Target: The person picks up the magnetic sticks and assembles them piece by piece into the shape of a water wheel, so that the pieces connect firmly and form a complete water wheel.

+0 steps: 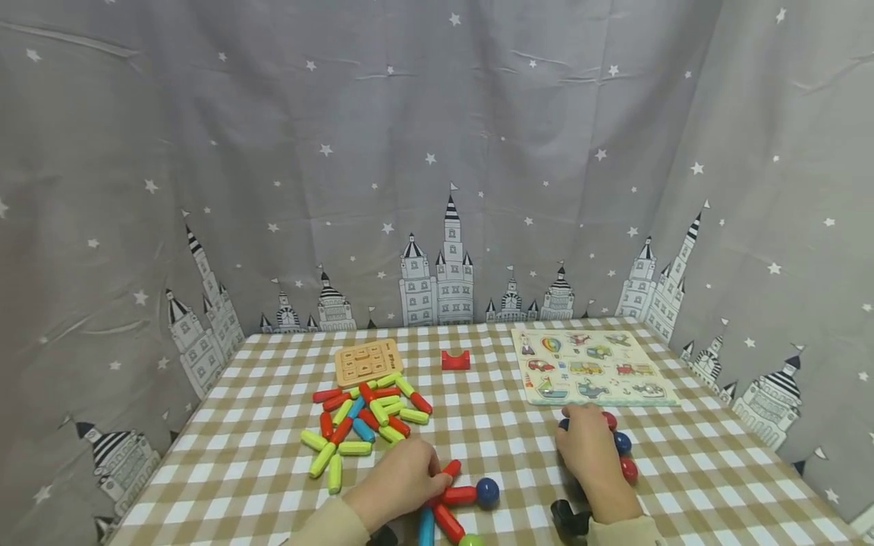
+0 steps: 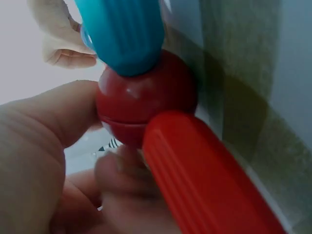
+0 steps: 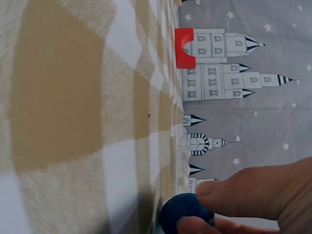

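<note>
My left hand (image 1: 403,481) grips a red ball (image 2: 146,97) near the table's front edge, thumb on one side and fingers curled under it. A blue rod (image 2: 124,34) and a red rod (image 2: 204,180) stick to that ball. In the head view the structure spreads out with red rods (image 1: 459,496), a blue rod (image 1: 426,527), a blue ball (image 1: 487,491) and a green ball (image 1: 470,541). My right hand (image 1: 590,455) lies over a cluster of loose balls (image 1: 621,443) and pinches a dark blue ball (image 3: 185,212) between thumb and finger on the cloth.
A pile of red, green and blue rods (image 1: 365,417) lies left of centre, behind it a wooden number board (image 1: 369,362). A red arch block (image 1: 455,359) stands mid-table. A vehicle peg puzzle (image 1: 590,366) lies at the back right. Star-and-castle curtains surround the checked tablecloth (image 1: 703,470).
</note>
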The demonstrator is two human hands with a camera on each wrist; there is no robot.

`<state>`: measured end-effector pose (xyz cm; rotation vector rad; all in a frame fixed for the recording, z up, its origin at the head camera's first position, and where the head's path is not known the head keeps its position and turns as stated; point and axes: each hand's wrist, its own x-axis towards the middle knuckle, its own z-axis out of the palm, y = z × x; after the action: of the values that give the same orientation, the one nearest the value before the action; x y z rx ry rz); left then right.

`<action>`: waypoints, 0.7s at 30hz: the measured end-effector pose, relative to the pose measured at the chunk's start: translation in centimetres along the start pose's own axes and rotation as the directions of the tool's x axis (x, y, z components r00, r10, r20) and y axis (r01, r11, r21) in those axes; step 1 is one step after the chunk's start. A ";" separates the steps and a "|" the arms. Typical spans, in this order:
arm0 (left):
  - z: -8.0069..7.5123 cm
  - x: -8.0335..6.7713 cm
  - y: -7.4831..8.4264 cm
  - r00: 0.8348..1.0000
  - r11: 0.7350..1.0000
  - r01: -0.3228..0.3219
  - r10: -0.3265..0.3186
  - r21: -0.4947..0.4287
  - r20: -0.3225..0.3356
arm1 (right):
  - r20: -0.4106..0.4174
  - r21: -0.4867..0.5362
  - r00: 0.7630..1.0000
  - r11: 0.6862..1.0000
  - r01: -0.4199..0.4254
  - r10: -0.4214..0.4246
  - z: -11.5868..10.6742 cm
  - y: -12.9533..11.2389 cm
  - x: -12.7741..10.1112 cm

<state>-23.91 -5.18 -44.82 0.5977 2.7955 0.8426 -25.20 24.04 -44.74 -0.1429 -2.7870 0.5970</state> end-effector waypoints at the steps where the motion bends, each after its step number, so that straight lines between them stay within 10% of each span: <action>1: 0.0 0.0 0.0 1.000 1.000 -0.018 0.018 -0.012 0.013 | -0.004 -0.006 1.000 1.000 0.003 -0.003 0.0 0.0 0.0; 10: 0.1 -0.4 0.0 0.991 0.992 -0.122 0.123 -0.021 0.057 | 0.083 0.009 0.996 1.000 -0.008 0.008 0.5 -0.3 0.1; 13: 0.3 -0.3 -0.1 0.991 0.993 -0.119 0.119 -0.001 0.062 | 0.107 0.181 0.994 0.983 0.008 -0.028 0.6 -0.7 -0.1; 18: 0.5 -0.3 -0.1 0.992 0.993 -0.114 0.114 0.009 0.055 | 0.285 0.628 0.919 0.777 0.037 -0.274 1.3 -2.0 -0.7; 21: 0.4 -0.3 -0.1 0.992 0.993 -0.115 0.116 -0.007 0.056 | 0.362 0.692 0.854 0.721 0.021 -0.372 2.0 -2.8 -1.2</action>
<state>-23.55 -5.15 -45.21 0.7766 2.7303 0.8388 -24.77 20.49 -45.65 0.5396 -2.7338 1.7315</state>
